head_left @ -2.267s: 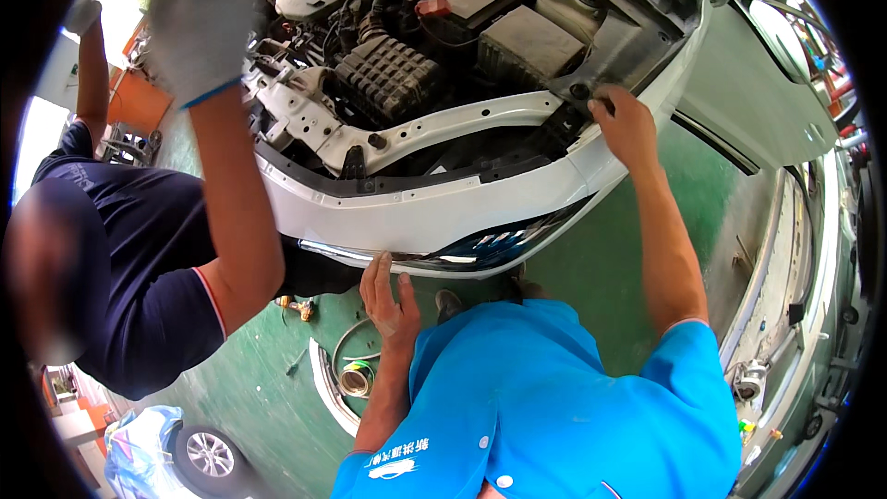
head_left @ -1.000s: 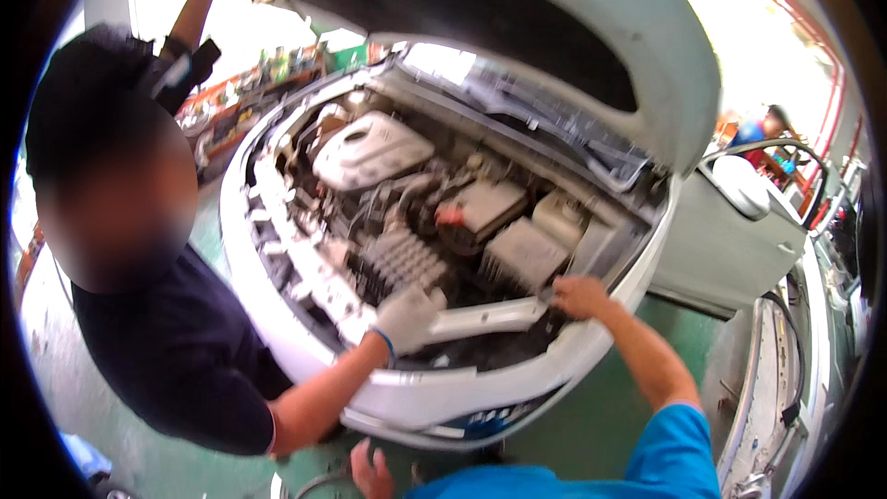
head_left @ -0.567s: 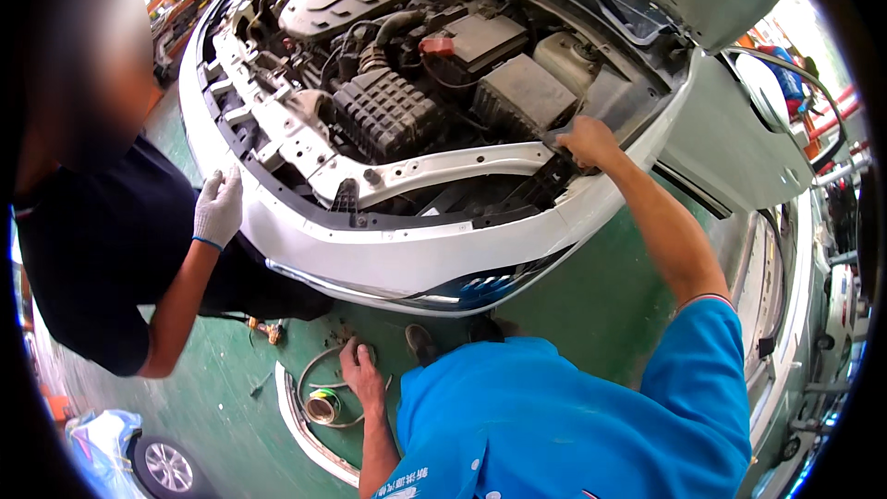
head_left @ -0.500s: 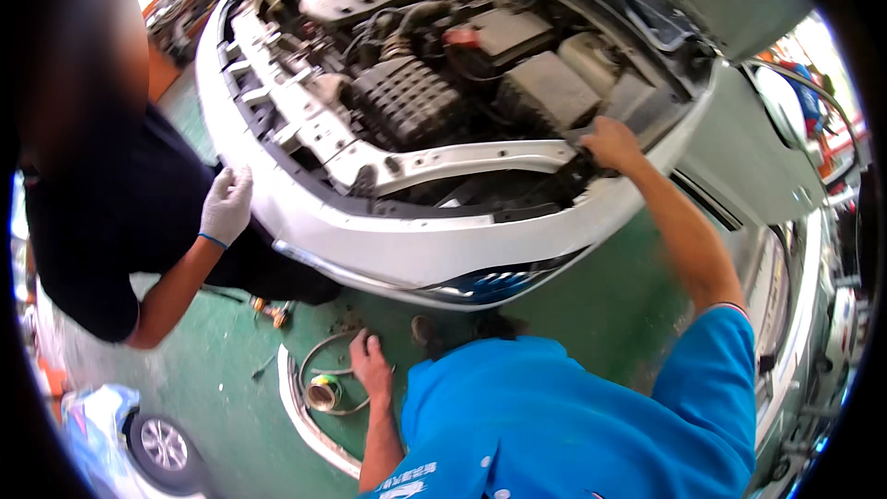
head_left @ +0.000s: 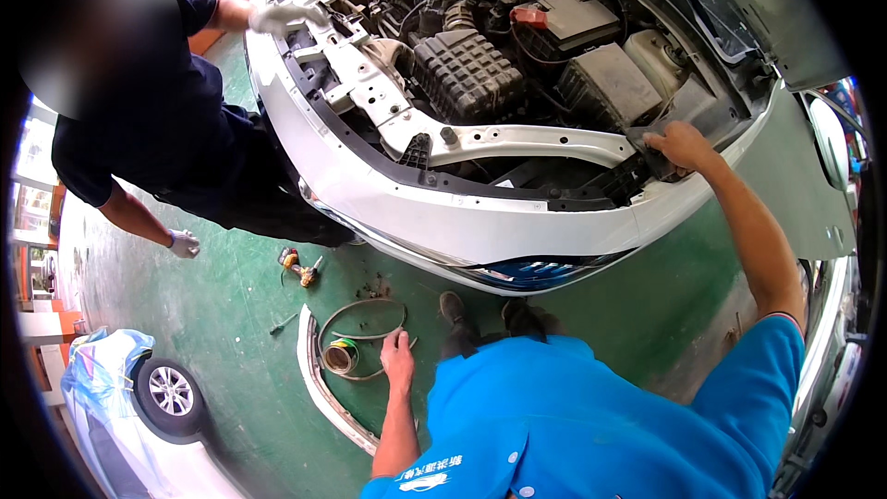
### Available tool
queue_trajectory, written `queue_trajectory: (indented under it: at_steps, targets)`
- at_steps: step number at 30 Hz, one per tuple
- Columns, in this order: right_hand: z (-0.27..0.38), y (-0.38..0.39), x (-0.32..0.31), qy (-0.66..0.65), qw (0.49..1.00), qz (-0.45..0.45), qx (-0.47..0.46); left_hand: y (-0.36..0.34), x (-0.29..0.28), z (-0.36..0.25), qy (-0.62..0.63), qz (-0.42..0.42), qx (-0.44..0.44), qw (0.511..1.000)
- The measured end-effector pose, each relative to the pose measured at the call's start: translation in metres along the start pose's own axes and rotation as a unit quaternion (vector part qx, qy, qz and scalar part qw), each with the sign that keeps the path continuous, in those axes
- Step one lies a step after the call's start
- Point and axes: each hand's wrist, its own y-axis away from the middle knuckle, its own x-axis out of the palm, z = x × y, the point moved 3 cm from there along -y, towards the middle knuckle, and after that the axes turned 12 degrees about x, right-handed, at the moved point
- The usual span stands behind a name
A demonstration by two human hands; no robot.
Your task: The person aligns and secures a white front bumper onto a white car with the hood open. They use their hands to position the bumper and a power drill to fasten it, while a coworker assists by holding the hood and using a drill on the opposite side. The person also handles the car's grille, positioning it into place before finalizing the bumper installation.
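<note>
My right hand (head_left: 682, 147) is closed on a black plastic trim piece (head_left: 657, 166) at the near right corner of the open engine bay. The white metal crossbar (head_left: 545, 142) ends just left of these fingers. Low at my left side hangs my left hand (head_left: 397, 358), its fingers loosely bent and nothing visible in them. Beyond it on the floor lie a grey looped strip (head_left: 362, 305), a roll of tape (head_left: 341, 357) and a long curved white strip (head_left: 319, 395). The white front bumper (head_left: 443, 238) curves across in front of me.
A co-worker in dark clothes (head_left: 185, 120) stands at the left, one gloved hand (head_left: 282, 18) over the car's front edge. On the green floor lie a yellow-black cordless drill (head_left: 297, 268) and a screwdriver (head_left: 284, 323). Another car's wheel (head_left: 171, 392) shows at lower left.
The view has shifted, so the car sits farther right. The co-worker has stretched one gloved arm over the car's front. My right hand stays at the same corner, my left still hangs down.
</note>
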Motion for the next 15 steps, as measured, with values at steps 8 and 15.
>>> queue_trajectory:
  at_steps: [8, 15]
  targets:
    - [-0.014, -0.030, 0.000, -0.208, 0.931, 0.235, 0.188, 0.014, 0.029, 0.067, 0.015, 0.075, -0.053, 0.996]
    - [0.016, -0.012, -0.005, -0.026, 0.984, 0.148, 0.092, 0.040, 0.041, 0.099, 0.083, 0.067, -0.138, 0.985]
